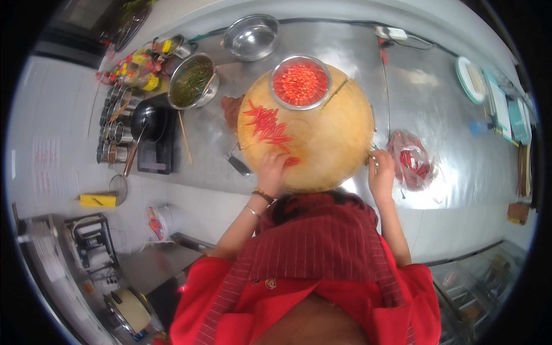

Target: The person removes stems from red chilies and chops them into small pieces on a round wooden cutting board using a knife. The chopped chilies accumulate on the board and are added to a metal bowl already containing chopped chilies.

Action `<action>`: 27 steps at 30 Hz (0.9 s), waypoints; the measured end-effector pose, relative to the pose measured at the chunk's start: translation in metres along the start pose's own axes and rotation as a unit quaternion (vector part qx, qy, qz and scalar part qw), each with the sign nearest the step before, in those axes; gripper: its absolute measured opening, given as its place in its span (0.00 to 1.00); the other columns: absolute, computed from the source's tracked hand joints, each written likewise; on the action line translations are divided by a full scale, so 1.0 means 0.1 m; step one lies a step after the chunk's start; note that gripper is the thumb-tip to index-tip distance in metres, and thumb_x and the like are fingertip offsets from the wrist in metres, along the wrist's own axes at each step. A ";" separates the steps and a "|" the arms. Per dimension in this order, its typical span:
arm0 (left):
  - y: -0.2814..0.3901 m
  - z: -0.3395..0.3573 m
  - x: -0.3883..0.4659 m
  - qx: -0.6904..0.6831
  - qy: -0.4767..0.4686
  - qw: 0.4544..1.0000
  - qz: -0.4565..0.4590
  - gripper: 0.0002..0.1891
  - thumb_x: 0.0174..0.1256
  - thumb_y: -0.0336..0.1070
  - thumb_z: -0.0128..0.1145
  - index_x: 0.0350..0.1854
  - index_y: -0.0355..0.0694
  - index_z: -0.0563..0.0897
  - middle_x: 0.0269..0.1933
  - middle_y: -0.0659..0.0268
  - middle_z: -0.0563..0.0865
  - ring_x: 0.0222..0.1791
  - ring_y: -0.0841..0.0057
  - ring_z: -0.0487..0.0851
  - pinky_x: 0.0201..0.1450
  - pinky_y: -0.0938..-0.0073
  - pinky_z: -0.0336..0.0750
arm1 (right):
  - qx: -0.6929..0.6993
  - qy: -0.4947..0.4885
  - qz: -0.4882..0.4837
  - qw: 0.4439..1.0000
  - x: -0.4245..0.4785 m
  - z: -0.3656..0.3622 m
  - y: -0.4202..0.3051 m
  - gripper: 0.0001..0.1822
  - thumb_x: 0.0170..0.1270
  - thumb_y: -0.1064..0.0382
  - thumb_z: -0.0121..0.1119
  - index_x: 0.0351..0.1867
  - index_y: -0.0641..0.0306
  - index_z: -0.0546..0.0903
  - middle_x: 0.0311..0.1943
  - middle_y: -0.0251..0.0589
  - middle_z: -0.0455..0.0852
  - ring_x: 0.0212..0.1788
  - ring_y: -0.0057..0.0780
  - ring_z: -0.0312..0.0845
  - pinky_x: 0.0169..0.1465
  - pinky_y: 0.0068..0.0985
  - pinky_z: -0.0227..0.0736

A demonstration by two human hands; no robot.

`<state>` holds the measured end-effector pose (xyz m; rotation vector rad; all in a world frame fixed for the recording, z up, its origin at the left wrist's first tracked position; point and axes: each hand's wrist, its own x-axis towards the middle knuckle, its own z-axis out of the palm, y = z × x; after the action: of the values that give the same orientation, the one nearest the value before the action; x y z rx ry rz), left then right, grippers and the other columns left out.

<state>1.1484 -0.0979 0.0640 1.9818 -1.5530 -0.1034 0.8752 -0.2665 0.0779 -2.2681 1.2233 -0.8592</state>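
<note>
A round wooden chopping board (332, 142) lies before me. My left hand (271, 170) rests at its near left part, fingers curled over a few red chilli peppers (292, 161). Just beyond that hand, a loose row of long red chillies (265, 123) spreads over the board. At the far side of the board stands a steel bowl (330, 88) full of chopped red chilli (300, 82). My right hand (383, 174) is at the board's right edge, its fingers bent around small greenish bits that are too small to make out.
Right of the board lies a clear plastic bag of red chillies (414, 161). A black-handled tool (238, 165) and a brown cloth (232, 110) touch the left side. Beyond are a pot of green food (192, 82), an empty steel basin (251, 38) and a black wok (148, 118).
</note>
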 end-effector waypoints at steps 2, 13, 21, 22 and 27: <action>-0.06 0.02 -0.04 -0.012 -0.022 1.000 -0.014 0.21 0.50 0.34 0.69 0.49 0.41 0.83 0.50 0.61 0.81 0.51 0.59 0.77 0.57 0.61 0.72 | 0.056 -0.053 0.010 0.997 0.02 0.06 -0.25 0.06 0.61 0.73 0.60 0.40 0.69 0.80 0.40 0.51 0.80 0.38 0.46 0.78 0.41 0.35 0.74; -1.41 -0.01 -0.67 -0.021 0.059 0.856 -0.514 0.36 0.48 0.43 0.71 0.54 0.26 0.67 0.43 0.41 0.84 0.45 0.48 0.83 0.51 0.56 0.77 | 0.145 -0.181 -0.010 0.973 0.00 0.51 -0.92 0.16 0.62 0.61 0.66 0.21 0.68 0.76 0.18 0.48 0.76 0.19 0.44 0.72 0.25 0.36 0.66; -1.66 -0.26 -0.80 -0.635 0.150 0.517 -0.554 0.08 0.52 0.36 0.62 0.26 0.38 0.77 0.27 0.61 0.81 0.26 0.69 0.81 0.27 0.68 0.81 | 0.174 -0.223 0.003 0.959 -0.02 0.49 -1.25 0.15 0.63 0.62 0.65 0.22 0.69 0.78 0.19 0.47 0.76 0.21 0.41 0.72 0.27 0.34 0.66; -1.78 -0.25 -0.91 -0.700 0.127 0.486 -0.507 0.05 0.55 0.30 0.57 0.31 0.36 0.77 0.38 0.56 0.84 0.29 0.70 0.82 0.30 0.70 0.81 | 0.173 -0.230 0.010 0.958 0.01 0.48 -1.27 0.15 0.63 0.62 0.65 0.22 0.69 0.78 0.19 0.47 0.76 0.21 0.41 0.73 0.28 0.33 0.67; -0.77 -0.65 -1.17 -0.644 0.197 0.602 -0.429 0.10 0.56 0.24 0.55 0.40 0.34 0.74 0.44 0.51 0.84 0.25 0.71 0.82 0.23 0.74 0.75 | 0.195 -0.307 -0.014 0.932 0.03 0.41 -1.47 0.12 0.63 0.61 0.65 0.28 0.69 0.81 0.25 0.47 0.81 0.25 0.40 0.77 0.32 0.32 0.71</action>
<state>1.2051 0.0437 0.0431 1.1148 0.1168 -0.8378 0.9916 -0.1891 0.1400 -1.9956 0.6661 -0.3078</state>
